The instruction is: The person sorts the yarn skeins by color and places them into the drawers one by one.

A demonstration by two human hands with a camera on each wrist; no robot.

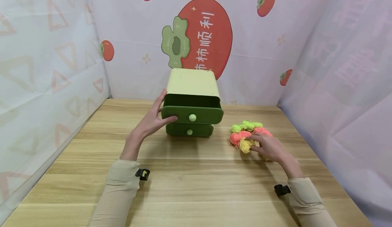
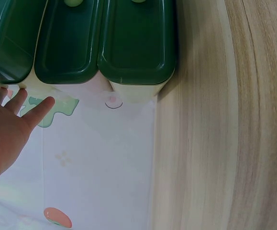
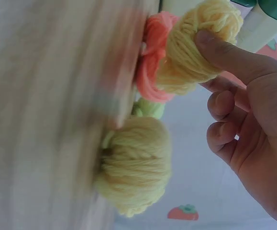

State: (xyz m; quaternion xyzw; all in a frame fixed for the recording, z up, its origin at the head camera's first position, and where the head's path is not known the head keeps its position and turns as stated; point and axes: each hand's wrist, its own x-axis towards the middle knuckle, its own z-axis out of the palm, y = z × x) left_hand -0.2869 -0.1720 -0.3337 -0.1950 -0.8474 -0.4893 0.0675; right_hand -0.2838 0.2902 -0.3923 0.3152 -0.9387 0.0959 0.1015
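Note:
My right hand (image 1: 269,147) pinches a yellow yarn ball (image 3: 200,52) between thumb and fingers, at the front of a group of yarn balls. Coral-pink yarn balls (image 1: 235,139) lie beside it, with lime-green yarn (image 1: 247,125) behind. Another yellow yarn ball (image 3: 136,165) shows below in the right wrist view, mostly covered by the hand from above. At the cream drawer cabinet (image 1: 193,80), my left hand (image 1: 150,119) rests against the side with fingers spread. Its thumb lies across the front of the pulled-out green top drawer (image 1: 176,114).
Beneath the top drawer are closed green drawers (image 2: 137,43) with round pale knobs. The cabinet stands toward the back of the wood-grain table (image 1: 196,186). Behind it hangs a white cloth backdrop (image 1: 131,26) printed with persimmons, and cloth walls rise on both sides.

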